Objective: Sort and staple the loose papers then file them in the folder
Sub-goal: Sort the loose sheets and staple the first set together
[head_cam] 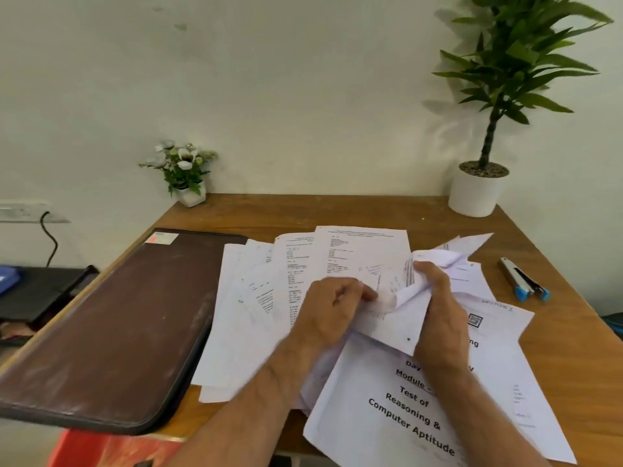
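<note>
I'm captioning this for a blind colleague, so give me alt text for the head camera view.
Two hands, left hand and right hand, grip curled sheets above loose papers spread on a wooden desk. A closed brown folder lies to their left, a blue-tipped stapler to their right, and two potted plants stand by the wall.

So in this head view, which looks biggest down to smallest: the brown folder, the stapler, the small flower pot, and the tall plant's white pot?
1. Brown folder, by far the largest.
2. Tall plant's white pot.
3. and 4. Stapler and small flower pot look about alike; the stapler lies nearer the camera, so I won't rank them.
</note>
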`<act>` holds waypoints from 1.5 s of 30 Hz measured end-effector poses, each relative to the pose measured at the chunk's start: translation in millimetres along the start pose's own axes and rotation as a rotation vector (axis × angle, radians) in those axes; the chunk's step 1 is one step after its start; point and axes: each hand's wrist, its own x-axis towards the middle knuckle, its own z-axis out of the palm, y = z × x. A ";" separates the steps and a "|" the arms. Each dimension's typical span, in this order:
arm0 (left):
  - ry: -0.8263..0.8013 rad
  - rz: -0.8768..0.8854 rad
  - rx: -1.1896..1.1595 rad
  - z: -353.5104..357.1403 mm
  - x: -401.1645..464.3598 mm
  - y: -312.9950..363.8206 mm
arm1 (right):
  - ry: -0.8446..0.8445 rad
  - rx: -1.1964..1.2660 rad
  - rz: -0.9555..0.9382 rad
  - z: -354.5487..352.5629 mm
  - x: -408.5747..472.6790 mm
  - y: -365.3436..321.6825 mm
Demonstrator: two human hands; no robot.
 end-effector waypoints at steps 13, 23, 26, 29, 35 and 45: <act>0.177 -0.674 0.563 -47.2 27.3 -30.3 | 0.056 -0.140 -0.141 23.9 4.0 2.6; 0.210 -0.259 0.209 -34.7 11.3 1.7 | 0.097 -0.077 -0.217 23.2 0.5 -0.8; -0.001 -0.215 0.219 -16.0 6.9 19.2 | 0.053 -0.142 -0.296 25.0 -3.7 -6.0; -0.098 -0.190 0.117 -8.9 -2.8 25.3 | 0.021 -0.257 -0.456 28.2 -5.4 -2.5; 0.025 -0.270 0.062 -30.8 4.4 13.6 | 0.010 -0.298 -0.347 28.7 1.6 1.1; 0.073 -0.763 0.635 -56.4 5.8 -34.0 | 0.001 -0.294 -0.287 29.7 4.0 5.4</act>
